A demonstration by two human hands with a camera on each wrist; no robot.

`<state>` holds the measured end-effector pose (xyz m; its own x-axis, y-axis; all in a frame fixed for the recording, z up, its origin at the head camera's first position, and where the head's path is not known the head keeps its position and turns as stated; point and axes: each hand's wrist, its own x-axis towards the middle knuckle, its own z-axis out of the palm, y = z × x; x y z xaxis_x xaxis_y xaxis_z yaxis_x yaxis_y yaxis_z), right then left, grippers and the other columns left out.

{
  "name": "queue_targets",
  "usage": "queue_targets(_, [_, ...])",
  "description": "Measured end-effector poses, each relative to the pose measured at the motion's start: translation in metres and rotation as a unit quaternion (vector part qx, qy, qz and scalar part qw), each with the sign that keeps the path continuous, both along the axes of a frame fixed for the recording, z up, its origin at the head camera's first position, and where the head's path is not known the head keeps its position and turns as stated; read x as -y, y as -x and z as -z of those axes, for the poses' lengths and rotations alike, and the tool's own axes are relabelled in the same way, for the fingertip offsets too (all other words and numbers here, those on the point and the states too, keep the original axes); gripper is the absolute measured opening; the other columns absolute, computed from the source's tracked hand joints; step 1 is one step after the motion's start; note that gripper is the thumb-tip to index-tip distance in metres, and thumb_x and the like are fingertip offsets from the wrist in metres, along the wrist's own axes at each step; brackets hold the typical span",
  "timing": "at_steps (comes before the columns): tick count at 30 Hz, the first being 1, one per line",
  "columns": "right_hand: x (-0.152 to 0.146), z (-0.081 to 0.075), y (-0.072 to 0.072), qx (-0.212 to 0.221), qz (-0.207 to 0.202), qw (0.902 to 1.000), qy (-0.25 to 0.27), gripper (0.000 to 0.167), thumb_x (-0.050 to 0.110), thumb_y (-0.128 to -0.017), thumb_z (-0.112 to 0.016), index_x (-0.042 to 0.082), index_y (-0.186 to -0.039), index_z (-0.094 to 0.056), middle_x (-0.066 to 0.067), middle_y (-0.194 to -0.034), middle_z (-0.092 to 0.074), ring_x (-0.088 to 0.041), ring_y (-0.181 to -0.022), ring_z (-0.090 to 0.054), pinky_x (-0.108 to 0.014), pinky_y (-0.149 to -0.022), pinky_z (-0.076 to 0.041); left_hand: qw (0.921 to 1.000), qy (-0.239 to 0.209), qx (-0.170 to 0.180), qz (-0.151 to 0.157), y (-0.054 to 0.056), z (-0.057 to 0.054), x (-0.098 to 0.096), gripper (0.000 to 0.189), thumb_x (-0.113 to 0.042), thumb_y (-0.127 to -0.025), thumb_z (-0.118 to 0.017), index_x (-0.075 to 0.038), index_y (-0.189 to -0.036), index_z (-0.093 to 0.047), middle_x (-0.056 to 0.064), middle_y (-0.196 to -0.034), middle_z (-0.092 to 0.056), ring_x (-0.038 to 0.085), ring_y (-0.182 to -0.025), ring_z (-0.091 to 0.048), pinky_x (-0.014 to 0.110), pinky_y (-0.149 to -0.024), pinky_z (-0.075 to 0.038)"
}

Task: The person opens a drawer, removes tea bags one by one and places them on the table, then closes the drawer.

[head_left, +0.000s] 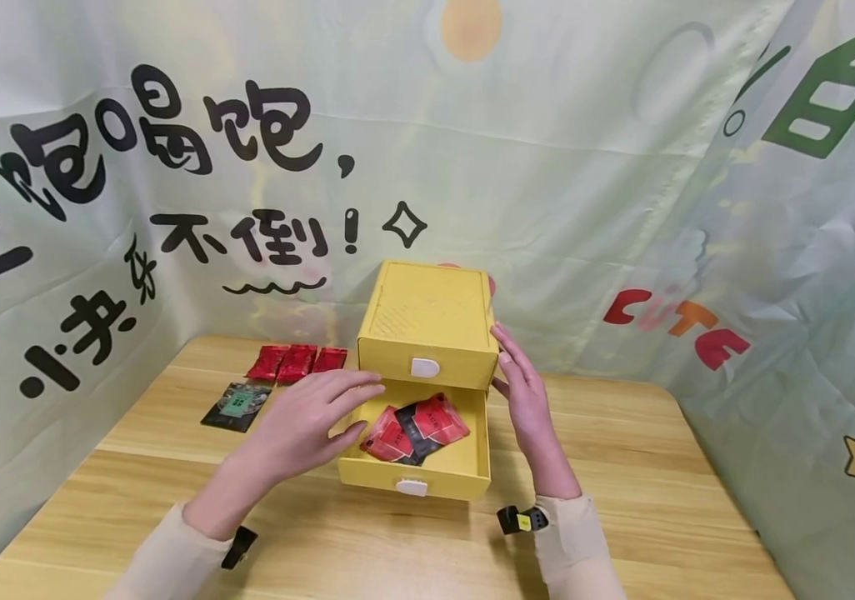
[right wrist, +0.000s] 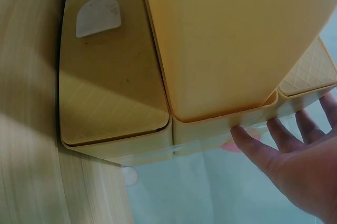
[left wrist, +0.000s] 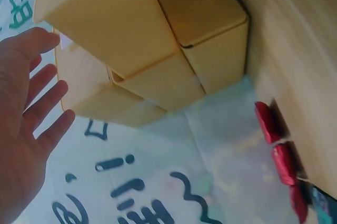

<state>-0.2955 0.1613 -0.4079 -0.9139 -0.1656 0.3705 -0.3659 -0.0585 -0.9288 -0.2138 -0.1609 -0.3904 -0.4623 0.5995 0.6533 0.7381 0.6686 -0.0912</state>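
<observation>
A yellow drawer box (head_left: 427, 304) of stacked tiers stands on the table. One drawer (head_left: 465, 468) below the top one is pulled far out, and inside lie red and black packets (head_left: 438, 421). My left hand (head_left: 307, 425) hovers by the drawer's left side, fingers spread and holding nothing; in the left wrist view its thumb and fingers stand close to the yellow fronts. My right hand (head_left: 528, 408) rests its extended fingertips along the box's right side. In the right wrist view those fingers (right wrist: 255, 148) lie at the side wall beside the pulled-out drawer.
Left of the box, several red packets (head_left: 297, 364) lie in a row at the back of the wooden table (head_left: 622, 500). A black packet with a green label (head_left: 236, 406) lies in front of them. A printed cloth (head_left: 585, 167) hangs behind and around the table.
</observation>
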Motion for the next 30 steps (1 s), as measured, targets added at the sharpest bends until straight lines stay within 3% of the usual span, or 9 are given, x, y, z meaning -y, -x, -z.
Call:
queue_targets(7, [0.0,-0.002,-0.001,-0.001,0.002,1.0,0.0,0.048,0.033,-0.112,-0.045,0.018,-0.157,-0.047,0.01,-0.166,-0.036,-0.018,-0.151,-0.035,-0.063,-0.116,-0.037,0.9976,0.054,0.042,0.01,0.005,-0.008,-0.018,0.052,-0.024,-0.086,-0.085,-0.014,-0.134,-0.068,0.002,-0.137,-0.067,0.022,-0.124,-0.064,0.043,-0.102,-0.056])
queue_targets(14, [0.001,-0.001,-0.002,0.002,0.003,1.0,-0.001,0.048,0.034,-0.112,-0.046,0.018,-0.157,-0.048,0.009,-0.166,-0.036,-0.018,-0.152,-0.035,-0.063,-0.115,-0.038,0.987,0.131,0.092,0.005,0.014,-0.011,-0.032,0.056,-0.025,-0.088,-0.082,-0.016,-0.141,-0.065,0.0,-0.141,-0.064,0.022,-0.126,-0.062,0.042,-0.106,-0.053])
queue_targets(30, [0.0,-0.002,-0.002,-0.001,0.004,1.0,-0.005,0.048,0.034,-0.112,-0.045,0.018,-0.157,-0.048,0.009,-0.166,-0.035,-0.019,-0.152,-0.035,-0.063,-0.115,-0.039,0.9654,0.242,0.096,0.017,0.039,-0.005,-0.058,0.054,-0.012,-0.087,-0.075,-0.016,-0.14,-0.065,0.001,-0.139,-0.066,0.02,-0.124,-0.064,0.035,-0.102,-0.055])
